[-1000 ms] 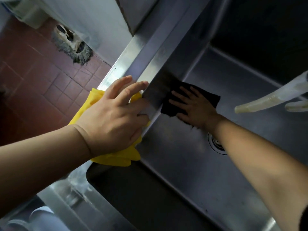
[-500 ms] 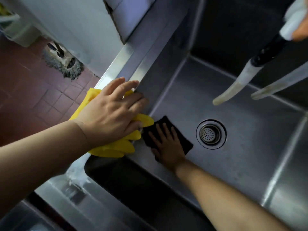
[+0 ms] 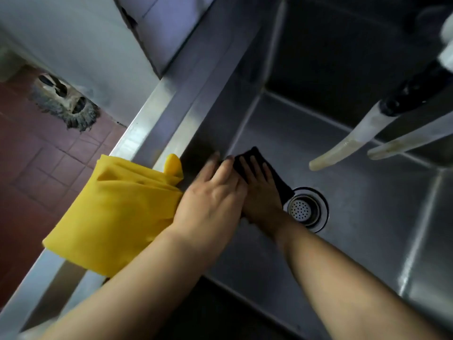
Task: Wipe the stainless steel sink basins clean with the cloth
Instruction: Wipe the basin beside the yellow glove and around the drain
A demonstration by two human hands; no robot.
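A stainless steel sink basin [image 3: 367, 217] fills the right half of the head view, with a round drain strainer [image 3: 302, 209] in its floor. My right hand [image 3: 259, 192] lies flat, fingers spread, on a dark cloth [image 3: 279, 182] pressed to the basin floor beside the drain. My left hand [image 3: 210, 200] hovers over the left basin wall, fingers straight and motion-blurred, partly covering the right hand. A yellow rubber glove [image 3: 117, 217] drapes over the sink's left rim [image 3: 147, 123], just left of that hand.
Two pale hoses [image 3: 348, 146] hang over the basin from the upper right. Red floor tiles [image 3: 29, 168] and a grey mop head [image 3: 66, 106] lie beyond the rim at left. A white wall [image 3: 85, 45] stands behind.
My left hand has lifted off the yellow glove and moved right over the basin wall. My right hand slid the dark cloth along the floor toward the drain. The camera view shifted.
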